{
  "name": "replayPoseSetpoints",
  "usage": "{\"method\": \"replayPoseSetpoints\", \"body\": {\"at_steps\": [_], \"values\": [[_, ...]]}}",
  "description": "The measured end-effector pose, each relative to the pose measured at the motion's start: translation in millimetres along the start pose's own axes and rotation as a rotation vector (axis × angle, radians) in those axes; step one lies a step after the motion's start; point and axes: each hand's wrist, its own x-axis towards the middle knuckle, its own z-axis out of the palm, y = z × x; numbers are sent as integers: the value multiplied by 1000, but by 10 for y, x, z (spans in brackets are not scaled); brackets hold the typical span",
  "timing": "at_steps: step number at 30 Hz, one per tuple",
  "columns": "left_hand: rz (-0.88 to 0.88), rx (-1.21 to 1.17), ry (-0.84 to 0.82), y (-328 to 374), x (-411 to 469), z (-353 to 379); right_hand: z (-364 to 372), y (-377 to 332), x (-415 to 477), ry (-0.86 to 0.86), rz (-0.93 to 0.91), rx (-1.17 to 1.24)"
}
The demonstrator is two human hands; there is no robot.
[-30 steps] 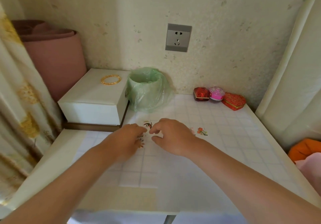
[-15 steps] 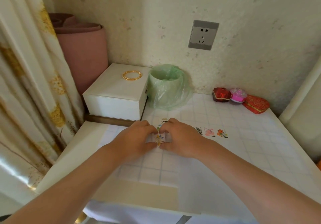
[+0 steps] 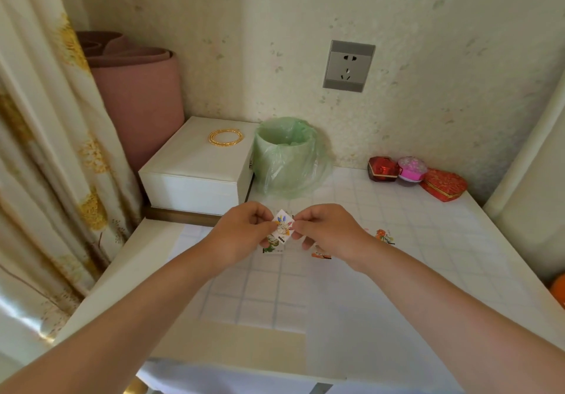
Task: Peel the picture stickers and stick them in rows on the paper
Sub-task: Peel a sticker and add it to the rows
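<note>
Both the left hand (image 3: pixel 244 234) and right hand (image 3: pixel 324 231) pinch 1 flower sticker (image 3: pixel 282 225); hasty peeling could tear it or curl it onto itself.

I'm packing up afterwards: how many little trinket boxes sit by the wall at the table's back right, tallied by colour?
Red: 2 (faceted red box, heart-shaped red box)
Pink: 1 (pink box)
Total: 3

I can read no text here. The small white picture sticker (image 3: pixel 282 225) bears dark print too tiny to read.
</note>
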Motion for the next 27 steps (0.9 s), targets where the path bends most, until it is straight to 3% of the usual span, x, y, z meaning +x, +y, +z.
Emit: {"method": "replayPoseSetpoints", "body": {"at_steps": [5, 9, 12, 19, 27], "values": [[-6, -4, -49, 133, 8, 114, -115, -20, -39, 56, 20, 113], [58, 111, -132, 235, 33, 200, -213, -22, -65, 131, -86, -11], [96, 118, -95, 311, 65, 273, -269, -22, -84, 165, -150, -44], [132, 38, -35, 433, 136, 383, -427, -18, -142, 187, -82, 110], [85, -42, 36, 441, 152, 473, -445, 46, -152, 311, -374, -254]]}}
